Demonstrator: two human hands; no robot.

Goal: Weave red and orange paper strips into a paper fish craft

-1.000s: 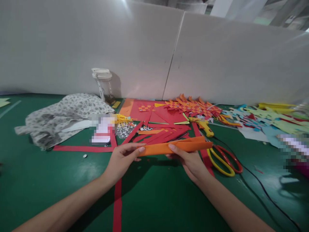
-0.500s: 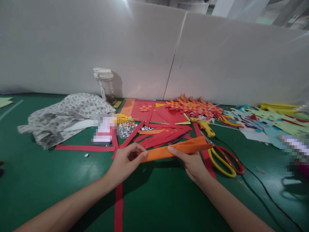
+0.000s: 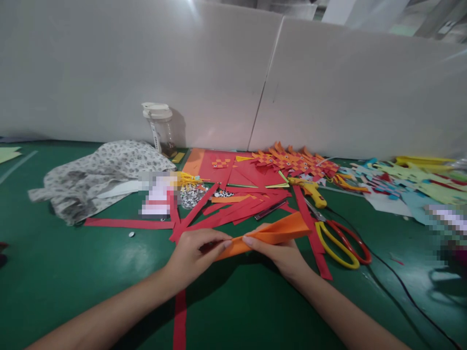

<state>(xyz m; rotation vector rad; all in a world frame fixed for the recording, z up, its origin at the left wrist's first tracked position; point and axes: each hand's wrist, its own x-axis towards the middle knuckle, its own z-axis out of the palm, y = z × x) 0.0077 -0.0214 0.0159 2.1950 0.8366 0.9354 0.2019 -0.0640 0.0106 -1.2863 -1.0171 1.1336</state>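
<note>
Both hands hold a folded orange paper strip (image 3: 280, 230) above the green table. My left hand (image 3: 197, 250) pinches its left end between thumb and fingers. Close beside it, my right hand (image 3: 282, 253) grips the strip near its middle, thumb on top. To the right the strip's layers spread apart at the loose end. Behind the hands lie several red paper strips (image 3: 233, 212) in a loose pile. Scissors (image 3: 337, 243) with one yellow and one red handle rest right of my right hand.
A yellow glue gun (image 3: 310, 190) trails a black cord (image 3: 397, 277). Woven red-and-orange paper fish (image 3: 292, 160) are heaped at the back. Googly eyes (image 3: 193, 195), a patterned cloth (image 3: 105, 175) and a lidded bottle (image 3: 160, 129) stand left. Paper cutouts (image 3: 408, 182) lie right, before a grey partition (image 3: 127, 58).
My left hand has slid right along the orange strip, closer to my right hand. The strip has come slightly lower and its right end has opened wider.
</note>
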